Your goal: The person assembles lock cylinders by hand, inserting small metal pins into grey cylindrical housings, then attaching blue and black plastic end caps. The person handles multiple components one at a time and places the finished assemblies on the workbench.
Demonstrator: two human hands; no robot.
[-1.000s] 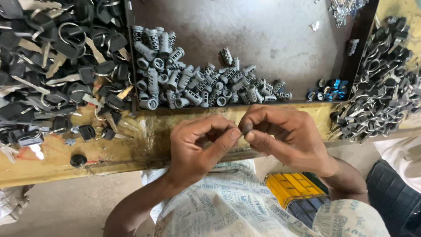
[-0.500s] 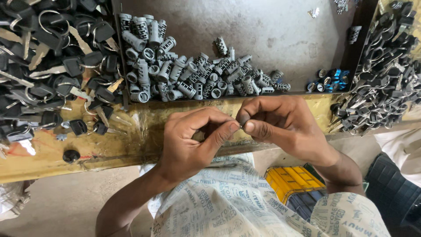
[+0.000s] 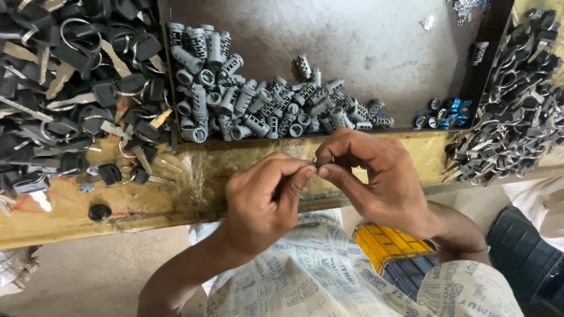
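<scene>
My left hand (image 3: 264, 202) and my right hand (image 3: 376, 176) meet fingertip to fingertip over the front edge of a worn yellow bench (image 3: 176, 196). Between the pinched thumbs and forefingers sits a small dark metal part (image 3: 315, 163), mostly hidden by the fingers. Just beyond the hands lies a heap of grey ridged metal lock cylinders (image 3: 252, 100) in a shallow metal tray (image 3: 376, 47).
A pile of black-headed keys on rings (image 3: 76, 88) fills the left of the bench. Another pile of keys and metal parts (image 3: 511, 100) lies at the right. Small blue rings (image 3: 443, 114) sit in the tray's corner. A printed sack (image 3: 329, 276) and a yellow case (image 3: 390, 246) lie below.
The view has shifted slightly, so bench and tray sit lower in frame. My hands stay together on the small part, with fingertips pinched closer than a second ago.
</scene>
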